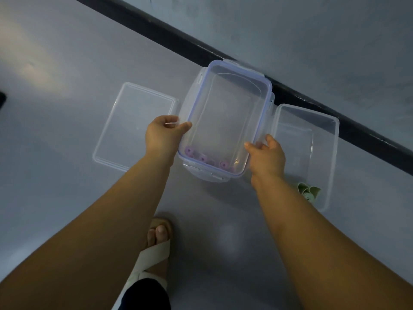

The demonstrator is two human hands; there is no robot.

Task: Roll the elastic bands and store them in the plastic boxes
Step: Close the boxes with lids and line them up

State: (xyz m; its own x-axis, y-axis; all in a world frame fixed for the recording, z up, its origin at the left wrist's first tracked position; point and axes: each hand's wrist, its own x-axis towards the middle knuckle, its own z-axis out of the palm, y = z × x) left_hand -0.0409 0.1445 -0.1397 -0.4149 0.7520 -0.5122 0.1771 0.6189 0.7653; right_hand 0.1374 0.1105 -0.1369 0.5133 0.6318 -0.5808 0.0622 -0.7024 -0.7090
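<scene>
Task status: rolling appears complete for the bands in view. Purple rolled bands (pixel 202 158) lie at the near end of the centre plastic box (pixel 206 176), and green rolled bands (pixel 309 191) lie at the near end of the open right box (pixel 333 153). No loose bands are visible on the floor (pixel 67 86). A clip-lock lid (pixel 267 101) with a blue seal sits over the centre box; whether it is fully seated cannot be determined. Judged remaining: latch this lid, then cover the right box, probably with the flat lid (pixel 134 126) lying to the left. Grip: the left hand (pixel 164 133) pinches the lid's left long edge between thumb and curled fingers. The right hand (pixel 266 155) holds the right long edge in a narrow grip.
</scene>
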